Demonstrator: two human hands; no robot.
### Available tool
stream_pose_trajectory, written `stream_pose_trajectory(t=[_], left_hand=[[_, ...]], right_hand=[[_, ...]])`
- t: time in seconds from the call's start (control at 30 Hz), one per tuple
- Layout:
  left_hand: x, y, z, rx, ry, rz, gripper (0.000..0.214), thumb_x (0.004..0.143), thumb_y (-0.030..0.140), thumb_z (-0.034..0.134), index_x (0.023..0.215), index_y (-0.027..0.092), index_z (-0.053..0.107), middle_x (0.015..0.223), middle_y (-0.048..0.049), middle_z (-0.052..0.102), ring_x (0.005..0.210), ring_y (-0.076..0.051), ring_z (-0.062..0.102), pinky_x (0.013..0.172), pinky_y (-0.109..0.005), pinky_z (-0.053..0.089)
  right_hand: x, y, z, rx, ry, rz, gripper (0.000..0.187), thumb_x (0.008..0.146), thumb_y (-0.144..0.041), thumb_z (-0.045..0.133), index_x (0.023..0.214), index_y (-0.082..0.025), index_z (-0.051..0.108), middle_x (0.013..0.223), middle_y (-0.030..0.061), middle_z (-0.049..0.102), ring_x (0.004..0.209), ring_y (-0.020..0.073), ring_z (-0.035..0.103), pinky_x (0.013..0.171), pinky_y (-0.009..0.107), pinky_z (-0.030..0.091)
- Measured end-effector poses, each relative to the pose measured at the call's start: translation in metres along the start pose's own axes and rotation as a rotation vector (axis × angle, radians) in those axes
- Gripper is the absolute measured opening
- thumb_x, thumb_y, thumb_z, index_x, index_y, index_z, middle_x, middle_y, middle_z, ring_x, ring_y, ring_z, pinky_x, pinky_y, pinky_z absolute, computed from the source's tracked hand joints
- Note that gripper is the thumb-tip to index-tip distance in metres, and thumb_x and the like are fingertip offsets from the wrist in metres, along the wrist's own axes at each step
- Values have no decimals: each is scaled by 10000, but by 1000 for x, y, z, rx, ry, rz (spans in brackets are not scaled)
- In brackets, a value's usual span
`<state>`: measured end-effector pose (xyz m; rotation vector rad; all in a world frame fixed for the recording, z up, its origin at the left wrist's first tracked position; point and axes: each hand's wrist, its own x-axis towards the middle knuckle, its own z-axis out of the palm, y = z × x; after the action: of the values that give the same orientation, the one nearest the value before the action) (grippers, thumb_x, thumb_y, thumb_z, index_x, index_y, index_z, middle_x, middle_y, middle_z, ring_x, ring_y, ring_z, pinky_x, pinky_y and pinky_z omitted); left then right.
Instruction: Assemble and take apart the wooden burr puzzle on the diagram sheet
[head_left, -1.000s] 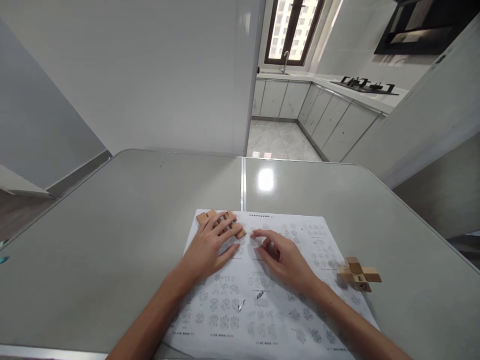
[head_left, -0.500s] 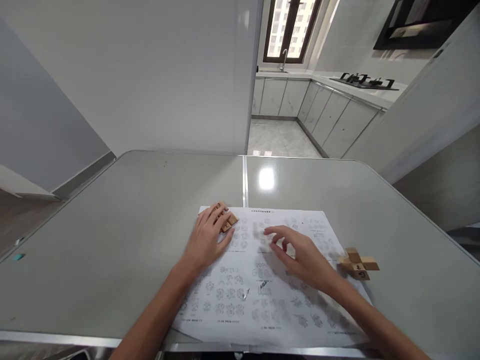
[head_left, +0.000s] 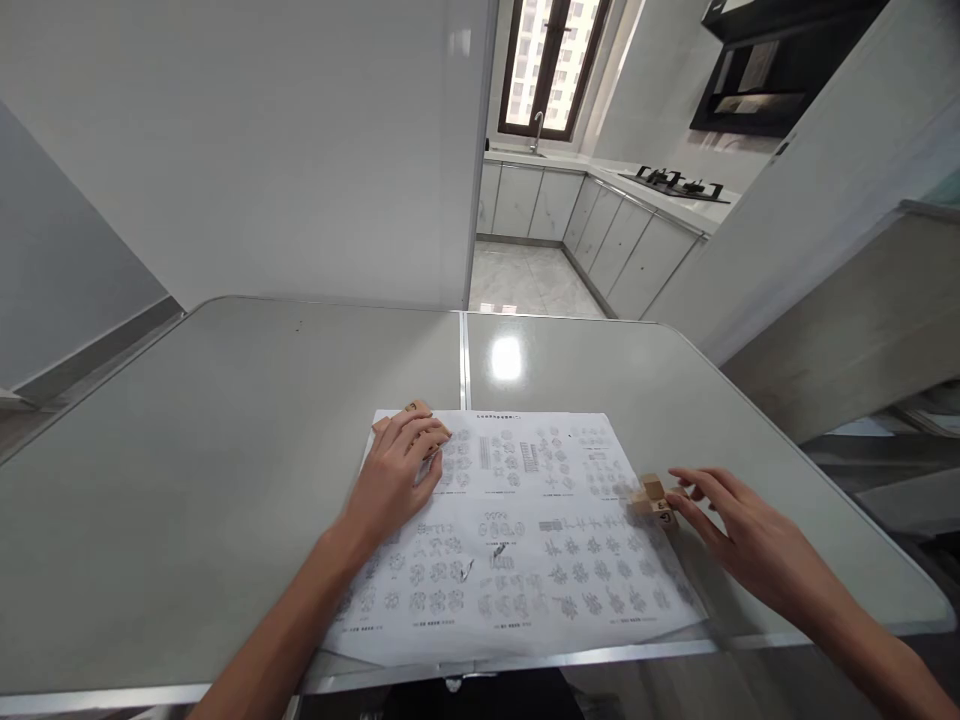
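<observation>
Under the fingers of my left hand (head_left: 394, 470) lies a cluster of wooden puzzle blocks (head_left: 417, 408), at the far left corner of a printed paper sheet (head_left: 487, 600). My fingers curl over these blocks and hide most of them. At the sheet's right edge sits a second wooden block cluster, cross-shaped with dark handwritten marks (head_left: 654, 502). The thumb and fingers of my right hand (head_left: 750, 525) close around its right-hand end. Rows of small line drawings of block shapes cover the sheet.
The sheet lies near the front edge of a grey-green table (head_left: 187, 480) with a metal seam strip (head_left: 464, 360) across it. Two dark marks or scraps show on the paper. A white wall (head_left: 315, 160) and a kitchen counter (head_left: 637, 200) stand beyond.
My right hand has moved right, from above the sheet's middle to the cross-shaped block cluster, and taken hold of its end. My left hand stays on its blocks. The view has turned slightly right.
</observation>
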<state>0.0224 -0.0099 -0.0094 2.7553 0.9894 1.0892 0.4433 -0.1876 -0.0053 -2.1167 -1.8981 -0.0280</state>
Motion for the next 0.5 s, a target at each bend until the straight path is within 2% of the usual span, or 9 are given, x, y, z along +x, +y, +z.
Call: stream_pose_trajectory(t=[0.1, 0.2, 0.27, 0.4, 0.5], left_hand=[[1, 1, 0, -11, 2, 21, 224, 985, 90, 585, 1143, 234, 650, 1212, -68, 743, 1242, -292, 628, 1077, -550, 504], [1, 3, -1, -49, -7, 20, 205, 994, 107, 580, 1138, 230, 658, 1182, -70, 746, 1205, -282, 642, 1048, -531, 531], [1, 5, -1, -88, -16, 11, 184, 1006, 133, 580, 1141, 230, 660, 1181, -72, 743, 1200, -277, 646, 1044, -522, 542], [-1, 10, -3, -198, -52, -51, 166, 1027, 236, 621, 1192, 241, 637, 1209, -75, 726, 1204, -275, 652, 1057, -518, 546], [-2, 14, -5, -314, -108, -141, 379, 986, 355, 715, 1328, 271, 576, 1301, -90, 692, 1247, -292, 648, 1058, -512, 562]], right_hand=[[-2, -3, 0, 109, -128, 83, 493, 1069, -636, 382, 1081, -266, 706, 940, 91, 811, 695, 263, 751, 580, 332, 536], [4, -20, -2, 249, -127, 105, 451, 1063, -631, 430, 1066, -266, 694, 885, 75, 810, 667, 251, 729, 592, 324, 527], [13, -40, -2, 387, -75, 86, 438, 1057, -625, 476, 1121, -248, 689, 923, 85, 807, 718, 247, 732, 632, 325, 543], [43, -94, 6, 673, -29, 16, 415, 1060, -589, 513, 1072, -224, 710, 852, 63, 752, 686, 202, 670, 636, 307, 538], [69, -134, 20, 870, -83, -45, 363, 1052, -557, 556, 1087, -224, 696, 845, 44, 716, 690, 187, 630, 643, 305, 533]])
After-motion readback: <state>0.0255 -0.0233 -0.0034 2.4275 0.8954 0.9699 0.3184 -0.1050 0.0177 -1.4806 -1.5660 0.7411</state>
